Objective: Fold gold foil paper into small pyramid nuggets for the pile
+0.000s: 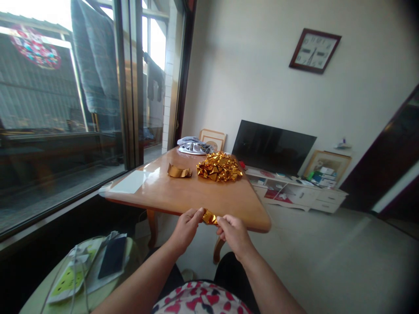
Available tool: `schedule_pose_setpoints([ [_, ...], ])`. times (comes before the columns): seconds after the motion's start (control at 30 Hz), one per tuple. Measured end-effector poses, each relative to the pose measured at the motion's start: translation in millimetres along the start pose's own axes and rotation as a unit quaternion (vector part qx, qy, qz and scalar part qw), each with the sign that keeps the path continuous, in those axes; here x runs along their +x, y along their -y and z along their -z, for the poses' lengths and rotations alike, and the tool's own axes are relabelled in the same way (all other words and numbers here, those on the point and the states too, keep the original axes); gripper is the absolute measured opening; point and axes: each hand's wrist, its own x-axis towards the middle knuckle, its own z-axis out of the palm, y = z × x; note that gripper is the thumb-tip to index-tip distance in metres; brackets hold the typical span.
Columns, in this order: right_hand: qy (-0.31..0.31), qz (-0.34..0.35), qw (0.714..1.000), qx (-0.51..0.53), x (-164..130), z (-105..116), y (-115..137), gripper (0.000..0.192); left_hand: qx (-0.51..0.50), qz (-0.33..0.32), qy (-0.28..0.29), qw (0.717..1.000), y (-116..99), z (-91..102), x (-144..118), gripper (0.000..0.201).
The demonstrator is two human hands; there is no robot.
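Observation:
Between my two hands is a small piece of shiny gold foil ribbon [210, 217], held just in front of the table's near edge. My left hand [188, 226] pinches its left end between thumb and fingers. The right end is gripped by my right hand [233, 231], fingers curled in. On the wooden table [170, 192] beyond lies a heap of folded gold foil pieces [220, 168]. Left of the heap rests a curved gold strip [179, 171], apart from it.
A white sheet [130, 182] lies at the table's left corner, and a plate with cloth [194, 146] stands at the back. To my lower left, a green stool [39, 301] bears a phone [112, 257] and cables. A television [273, 146] stands on a white cabinet [299, 194].

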Motion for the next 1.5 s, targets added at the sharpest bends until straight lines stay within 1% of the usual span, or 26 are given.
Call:
schedule_pose_setpoints([
  [0.07,0.013,-0.003,1.000,0.013,-3,-1,3,0.039,-0.058,0.022,0.021,0.998,-1,-2.1,-2,0.044],
  [0.17,0.036,0.004,0.999,0.015,-7,-2,6,0.043,-0.156,0.051,0.041,0.986,3,-5.8,-4,0.044],
  [0.23,0.046,0.025,0.999,0.012,-9,-1,7,0.043,-0.207,0.069,0.040,0.975,7,-7.3,-3,0.045],
  [0.33,0.052,0.087,0.995,-0.001,-11,4,9,0.033,-0.245,0.089,0.029,0.965,11,-7.3,-2,0.045],
  [0.37,0.056,0.112,0.992,-0.013,-12,6,10,0.030,-0.250,0.093,0.026,0.963,12,-6.9,-2,0.046],
  [0.47,0.076,0.176,0.978,-0.086,-13,10,11,0.028,-0.251,0.102,0.026,0.962,10,-5.7,-3,0.047],
  [0.6,0.071,0.226,0.954,-0.185,-14,11,12,0.017,-0.237,0.099,0.037,0.966,8,-5.8,-4,0.049],
  [0.67,0.062,0.243,0.947,-0.200,-14,10,12,0.011,-0.234,0.095,0.043,0.967,7,-6.4,-5,0.049],
  [0.77,0.057,0.266,0.940,-0.207,-14,9,14,0.008,-0.234,0.090,0.047,0.967,6,-7.2,-5,0.051],
  [1.07,0.054,0.297,0.920,-0.248,-13,12,17,0.007,-0.239,0.086,0.050,0.966,5,-8.0,-7,0.052],
  [1.33,0.016,0.309,0.907,-0.286,-12,10,14,0.006,-0.247,0.084,0.061,0.963,4,-11.5,-9,0.051],
  [1.5,-0.003,0.313,0.903,-0.294,-12,9,14,0.008,-0.245,0.088,0.056,0.964,0,-11.5,-10,0.052],
])
